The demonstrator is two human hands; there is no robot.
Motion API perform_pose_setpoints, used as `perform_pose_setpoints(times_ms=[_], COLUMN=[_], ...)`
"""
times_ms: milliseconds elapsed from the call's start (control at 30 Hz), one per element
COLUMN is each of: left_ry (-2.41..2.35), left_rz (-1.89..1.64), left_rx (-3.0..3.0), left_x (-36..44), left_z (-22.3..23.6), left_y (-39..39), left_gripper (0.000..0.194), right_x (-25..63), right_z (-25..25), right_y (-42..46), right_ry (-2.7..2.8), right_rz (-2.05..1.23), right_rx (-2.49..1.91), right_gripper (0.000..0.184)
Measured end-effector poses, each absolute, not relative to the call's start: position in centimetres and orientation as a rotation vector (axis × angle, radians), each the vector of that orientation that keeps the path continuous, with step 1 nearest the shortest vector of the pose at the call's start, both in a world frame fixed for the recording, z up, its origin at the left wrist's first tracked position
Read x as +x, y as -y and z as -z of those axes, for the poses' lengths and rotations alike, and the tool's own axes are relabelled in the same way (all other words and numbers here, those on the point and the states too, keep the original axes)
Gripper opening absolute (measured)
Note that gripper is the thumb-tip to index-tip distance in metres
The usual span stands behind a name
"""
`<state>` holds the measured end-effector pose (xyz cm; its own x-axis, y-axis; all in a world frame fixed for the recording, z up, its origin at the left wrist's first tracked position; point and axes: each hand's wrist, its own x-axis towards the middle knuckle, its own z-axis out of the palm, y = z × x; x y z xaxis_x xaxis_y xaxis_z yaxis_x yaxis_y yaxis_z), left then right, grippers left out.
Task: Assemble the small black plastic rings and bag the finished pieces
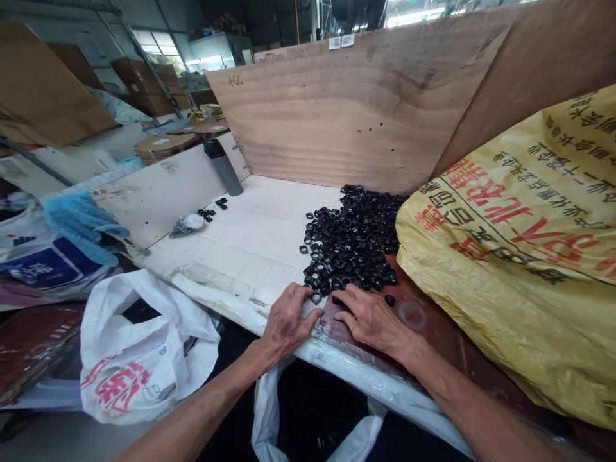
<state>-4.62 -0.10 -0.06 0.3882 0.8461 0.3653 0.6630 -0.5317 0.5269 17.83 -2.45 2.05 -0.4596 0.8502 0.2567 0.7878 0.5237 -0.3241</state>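
A heap of small black ring-shaped plastic parts (356, 237) lies on the table, reaching from the back board to the near edge. My left hand (289, 317) rests at the heap's front left, thumb and fingers apart, with one loose black ring (315, 298) by its fingertips. Just to the right, my right hand (369, 316) bends its fingers towards the heap. Its thumb stands away from the index finger, and dark parts lie at the fingertips. Neither hand shows a part lifted off the surface. Below the table edge hangs a white bag (267, 417) with a dark inside.
A large yellow sack (520, 256) covers the right side. Wooden boards (337, 122) wall the back. On the left stand a grey bottle (225, 170) and a small clear bag (187, 224). A white plastic bag (144, 346) hangs left of the table edge (221, 301).
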Motion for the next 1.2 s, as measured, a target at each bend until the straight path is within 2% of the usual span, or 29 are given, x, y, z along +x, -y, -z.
perform_pose_setpoints(times_ms=[167, 300, 467, 600, 700, 833, 933, 1067, 1200], left_ry=[-1.335, -1.234, -1.196, -1.153, -1.028, -0.913, -0.855, -0.850, -0.861], left_rz=[-0.805, -0.836, -0.919, -0.941, -0.934, -0.909, -0.897, -0.891, -0.928], left_rx=[2.405, 2.473, 2.152, 1.476, 1.200, 1.065, 1.064, 1.107, 1.084], left_x=[-3.8, -3.8, -3.2, -2.0, -1.8, -2.4, -2.7, -2.7, -2.6], left_z=[0.6, 0.7, 0.3, -0.2, -0.7, -1.2, -1.3, -1.3, -1.1], left_y=[0.2, -0.1, 0.5, 0.9, 0.9, 0.7, 0.8, 1.1, 1.2], left_gripper=[0.012, 0.007, 0.011, 0.028, 0.037, 0.036, 0.034, 0.034, 0.032], right_x=[17.0, 16.8, 16.8, 16.9, 16.9, 16.6, 16.2, 16.0, 16.0], right_z=[-1.7, -1.3, -1.2, -0.9, -1.1, -1.8, -2.1, -1.9, -1.8], right_y=[2.5, 2.5, 2.7, 2.6, 2.4, 2.4, 2.5, 2.6, 2.5], right_ry=[2.434, 2.444, 2.417, 2.310, 2.052, 1.779, 1.712, 1.616, 1.690], right_rz=[-0.128, -0.059, -0.068, -0.135, -0.346, -0.635, -0.705, -0.786, -0.703], right_rx=[-1.439, -1.478, -1.482, -1.489, -1.410, -1.207, -1.116, -1.207, -1.206], right_gripper=[0.005, 0.014, 0.009, 0.013, 0.011, 0.012, 0.018, 0.026, 0.006])
